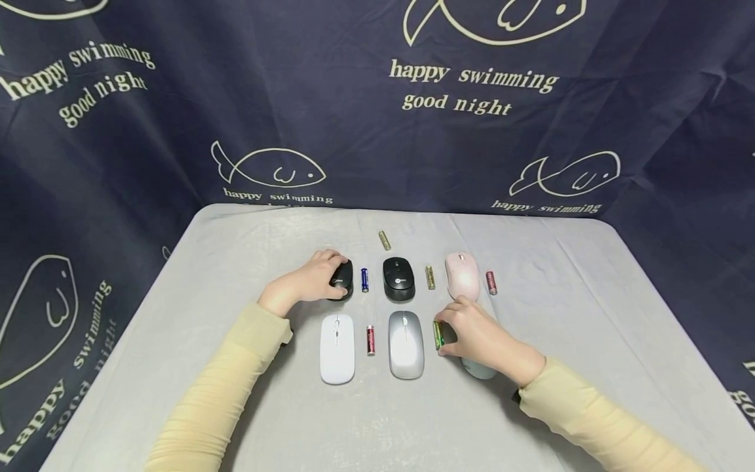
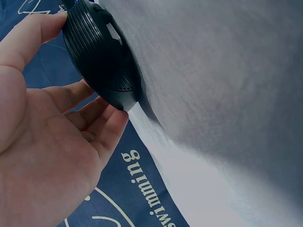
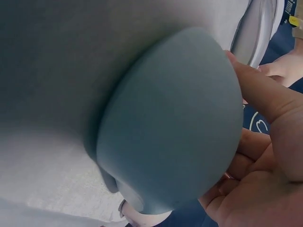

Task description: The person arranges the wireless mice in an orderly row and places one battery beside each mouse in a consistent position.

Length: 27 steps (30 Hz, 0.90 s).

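Note:
My left hand [image 1: 309,278] grips a black computer mouse [image 1: 344,275] at the left of the back row, thumb on one side and fingers on the other. In the left wrist view the ribbed side of that black mouse [image 2: 97,52] faces the camera. With thumb and fingertips, my right hand [image 1: 479,333] pinches a green battery [image 1: 438,335] beside the silver-grey mouse [image 1: 406,345]. A blue-grey mouse [image 1: 479,370] lies partly hidden beneath this hand. It fills much of the right wrist view [image 3: 170,123], where the battery is hidden.
A second black mouse [image 1: 399,280] and a pink mouse [image 1: 463,275] stand in the back row; a white mouse [image 1: 337,351] is in front. Between them lie a blue battery [image 1: 364,280], a gold battery [image 1: 430,277] and red batteries [image 1: 370,341]. Another gold battery [image 1: 385,240] lies farther back.

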Motion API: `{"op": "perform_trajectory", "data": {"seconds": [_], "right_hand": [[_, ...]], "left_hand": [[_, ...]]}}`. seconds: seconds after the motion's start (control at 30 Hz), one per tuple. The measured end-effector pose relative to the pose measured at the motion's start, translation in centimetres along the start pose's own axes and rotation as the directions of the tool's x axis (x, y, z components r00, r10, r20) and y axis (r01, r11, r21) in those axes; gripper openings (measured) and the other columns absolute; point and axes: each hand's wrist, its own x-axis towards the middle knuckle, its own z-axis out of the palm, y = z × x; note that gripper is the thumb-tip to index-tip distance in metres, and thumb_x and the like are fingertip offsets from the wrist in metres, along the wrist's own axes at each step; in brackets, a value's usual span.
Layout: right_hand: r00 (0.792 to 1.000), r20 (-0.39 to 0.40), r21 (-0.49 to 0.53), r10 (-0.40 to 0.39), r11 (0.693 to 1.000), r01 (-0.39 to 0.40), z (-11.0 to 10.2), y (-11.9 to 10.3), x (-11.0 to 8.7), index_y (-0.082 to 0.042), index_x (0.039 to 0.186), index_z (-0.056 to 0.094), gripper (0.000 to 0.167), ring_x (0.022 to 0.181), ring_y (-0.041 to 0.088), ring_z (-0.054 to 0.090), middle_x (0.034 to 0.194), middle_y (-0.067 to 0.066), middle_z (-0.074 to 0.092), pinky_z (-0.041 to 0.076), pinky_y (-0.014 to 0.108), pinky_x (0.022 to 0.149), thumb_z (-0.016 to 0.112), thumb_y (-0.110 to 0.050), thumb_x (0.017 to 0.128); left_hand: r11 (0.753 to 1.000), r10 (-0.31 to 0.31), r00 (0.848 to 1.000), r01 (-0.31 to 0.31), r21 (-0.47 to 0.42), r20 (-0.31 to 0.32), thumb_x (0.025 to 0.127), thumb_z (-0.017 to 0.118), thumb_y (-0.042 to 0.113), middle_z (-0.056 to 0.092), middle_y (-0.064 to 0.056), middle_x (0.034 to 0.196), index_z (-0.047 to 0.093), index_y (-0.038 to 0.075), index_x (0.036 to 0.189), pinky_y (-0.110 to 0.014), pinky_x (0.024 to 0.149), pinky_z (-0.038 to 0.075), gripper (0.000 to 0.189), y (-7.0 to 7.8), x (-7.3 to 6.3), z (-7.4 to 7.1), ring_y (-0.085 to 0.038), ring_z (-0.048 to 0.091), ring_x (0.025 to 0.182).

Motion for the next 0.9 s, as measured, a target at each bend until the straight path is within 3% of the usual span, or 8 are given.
{"op": "perform_trajectory", "data": {"seconds": [0.53,0.9], "right_hand": [[0.999,-0.044,0.035,-0.028,0.999,0.029,-0.8,0.2,-0.1,-0.002,0.094,0.069,0.05,0.087,0.023,0.055,0.091,0.007,0.068,0.048,0.038,0.078,0.088,-0.027,0.055],[0.996,-0.084,-0.003,-0.036,0.999,0.036,-2.1,0.3,0.8,0.0,0.099,0.066,0.045,0.087,0.025,0.054,0.094,0.009,0.065,0.047,0.04,0.079,0.082,-0.019,0.062]], "left_hand": [[1.0,0.004,1.0,-0.004,-0.001,-0.002,0.082,0.067,0.028,0.038,-0.024,0.139,0.041,-0.005,0.137,-0.047,0.103,0.037,0.069,0.0,0.0,0.0,-0.037,0.036,0.124],[1.0,0.0,1.0,0.0,-0.001,0.001,0.083,0.067,0.029,0.038,-0.023,0.139,0.041,-0.004,0.137,-0.047,0.103,0.037,0.069,0.0,0.0,0.0,-0.037,0.036,0.125]]}}
